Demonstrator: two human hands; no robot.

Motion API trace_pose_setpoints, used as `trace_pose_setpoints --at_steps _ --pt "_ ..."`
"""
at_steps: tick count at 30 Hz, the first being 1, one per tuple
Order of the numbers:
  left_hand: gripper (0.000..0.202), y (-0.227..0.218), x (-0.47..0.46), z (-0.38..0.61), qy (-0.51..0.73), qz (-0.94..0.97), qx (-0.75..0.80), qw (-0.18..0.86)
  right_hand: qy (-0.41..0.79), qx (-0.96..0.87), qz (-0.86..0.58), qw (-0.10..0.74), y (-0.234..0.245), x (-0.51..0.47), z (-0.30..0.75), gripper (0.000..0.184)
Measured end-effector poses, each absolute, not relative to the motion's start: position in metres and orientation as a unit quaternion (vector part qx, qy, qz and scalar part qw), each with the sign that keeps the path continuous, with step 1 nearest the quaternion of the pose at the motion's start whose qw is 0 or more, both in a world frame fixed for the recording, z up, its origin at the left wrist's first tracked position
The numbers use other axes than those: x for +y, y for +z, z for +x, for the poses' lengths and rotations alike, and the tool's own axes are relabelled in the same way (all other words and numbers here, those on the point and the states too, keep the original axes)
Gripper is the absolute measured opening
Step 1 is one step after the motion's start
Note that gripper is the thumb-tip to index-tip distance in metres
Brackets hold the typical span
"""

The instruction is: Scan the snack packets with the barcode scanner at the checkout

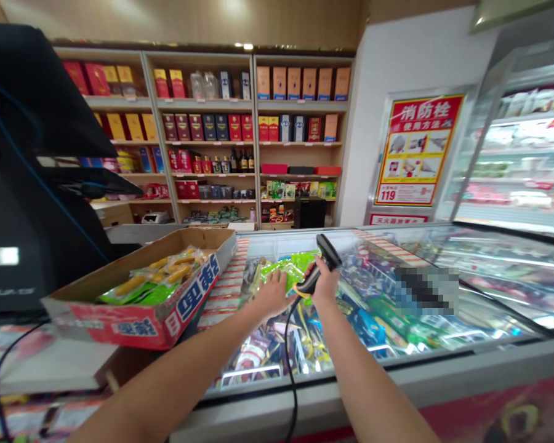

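Green packet (281, 274) lies under the flat left hand (272, 295); right hand (324, 282) grips barcode scanner (322, 267).

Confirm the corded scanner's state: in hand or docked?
In hand: the right hand grips the black plastic corded barcode scanner by its handle, holding it up above the glass-topped chest freezer.

Barcode scanner (327, 253) in right hand (325, 284), left hand (272, 295) on green packet (281, 272)
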State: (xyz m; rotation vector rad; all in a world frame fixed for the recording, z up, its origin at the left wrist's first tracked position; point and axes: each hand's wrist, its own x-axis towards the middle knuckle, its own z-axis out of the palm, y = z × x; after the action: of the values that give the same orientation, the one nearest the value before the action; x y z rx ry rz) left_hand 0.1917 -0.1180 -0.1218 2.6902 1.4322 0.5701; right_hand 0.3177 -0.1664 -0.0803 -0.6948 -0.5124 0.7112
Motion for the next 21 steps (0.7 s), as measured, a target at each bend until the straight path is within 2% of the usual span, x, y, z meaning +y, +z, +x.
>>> trace_pose_setpoints --at_steps 3,7,12,15,19,21 --pt "0.066 -0.133 -0.117 0.190 0.122 0.894 0.430 -0.011 0.344 -0.245 -0.326 0.846 -0.079 -0.167 0.315 0.035" --pt "0.058 -0.126 -0.090 0.187 0.089 0.906 0.411 -0.048 0.341 -0.255 -0.329 0.843 -0.079 -0.167 0.313 0.034" --pt "0.073 -0.115 -0.050 0.192 0.051 0.901 0.428 -0.044 0.343 -0.252 -0.317 0.848 -0.080 -0.166 0.311 0.033" --pt "0.070 -0.106 -0.042 0.194 0.013 0.905 0.426 -0.003 0.350 -0.249 -0.310 0.848 -0.081 -0.165 0.311 0.034" --pt "0.086 -0.084 -0.068 0.192 0.009 0.912 0.410 0.002 0.353 -0.250 -0.310 0.847 -0.083 -0.165 0.310 0.033" --pt "0.082 -0.067 -0.093 0.185 0.036 0.904 0.426 -0.016 0.352 -0.258 -0.308 0.846 -0.084 -0.166 0.310 0.031"
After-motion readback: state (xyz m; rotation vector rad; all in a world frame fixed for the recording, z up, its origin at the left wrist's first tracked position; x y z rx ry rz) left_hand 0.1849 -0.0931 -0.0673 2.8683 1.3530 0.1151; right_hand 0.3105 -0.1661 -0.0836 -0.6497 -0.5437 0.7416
